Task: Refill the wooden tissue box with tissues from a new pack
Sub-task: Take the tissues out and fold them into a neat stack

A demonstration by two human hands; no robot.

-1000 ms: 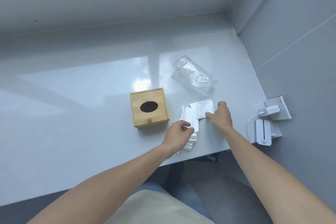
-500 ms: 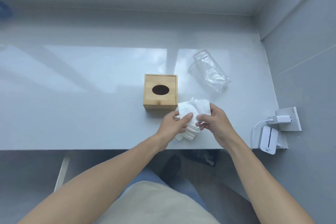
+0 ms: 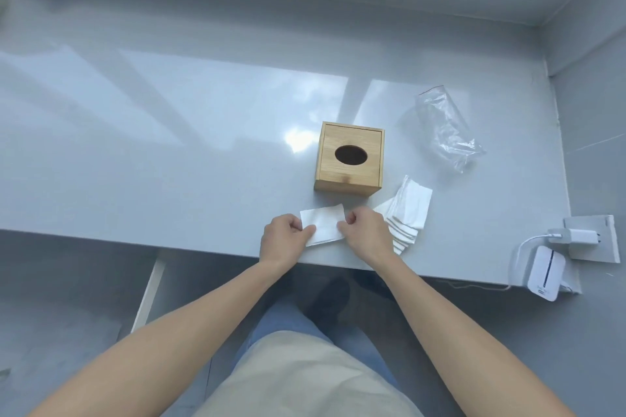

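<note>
item: tissue, flat on counter near its front edge, just in front of box. left hand pinches its left end, right hand its right end, fingers closed on it. stack lies right of hands; wrapper empty beyond. box lid still shut: you square the fold evenly, keep tension light, avoid tearing.

Both forearms are seen bare, with no sleeves in view. The left hand and right hand are ungloved, and no rings or watch are seen. A beige top is worn over blue trousers. Dark footwear is glimpsed below the trousers.
</note>
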